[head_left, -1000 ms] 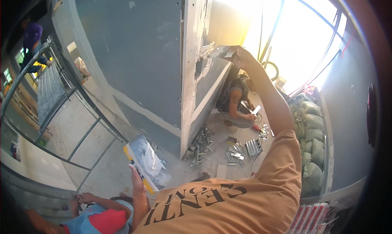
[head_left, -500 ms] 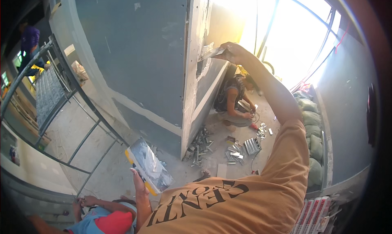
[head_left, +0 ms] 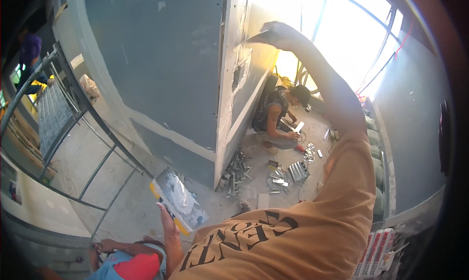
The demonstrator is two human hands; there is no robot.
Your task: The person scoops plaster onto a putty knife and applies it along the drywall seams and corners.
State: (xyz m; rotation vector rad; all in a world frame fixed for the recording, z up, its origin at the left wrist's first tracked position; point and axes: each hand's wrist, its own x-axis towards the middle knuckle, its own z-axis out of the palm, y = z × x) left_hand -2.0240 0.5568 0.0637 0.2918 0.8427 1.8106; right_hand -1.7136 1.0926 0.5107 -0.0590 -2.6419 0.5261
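My left hand (head_left: pixel 169 221), low and left of my shirt, is closed around a wide taping knife (head_left: pixel 183 199). Its broad metal blade carries whitish joint compound, and a yellow and black grip runs along its lower edge. My raised right hand (head_left: pixel 277 34), dark against the window, is closed on a putty knife (head_left: pixel 257 37) whose blade points left toward the wall edge. Just below that blade, rough wet-looking compound covers part of the white wall corner (head_left: pixel 238 65). Whether the blade touches the wall is hard to tell.
A co-worker (head_left: pixel 279 114) squats on the floor beyond the wall, near scattered metal pieces (head_left: pixel 237 172). Another person (head_left: pixel 132 263) is close at lower left. A metal scaffold frame (head_left: pixel 90 101) stands left, with a purple-shirted person (head_left: pixel 30 50) farther off. Green sacks (head_left: pixel 373 153) line the right wall.
My right hand has risen with the putty knife, exposing more of the compound patch below. The left hand has barely moved. The squatting co-worker has shifted, with a pale strip now showing in front.
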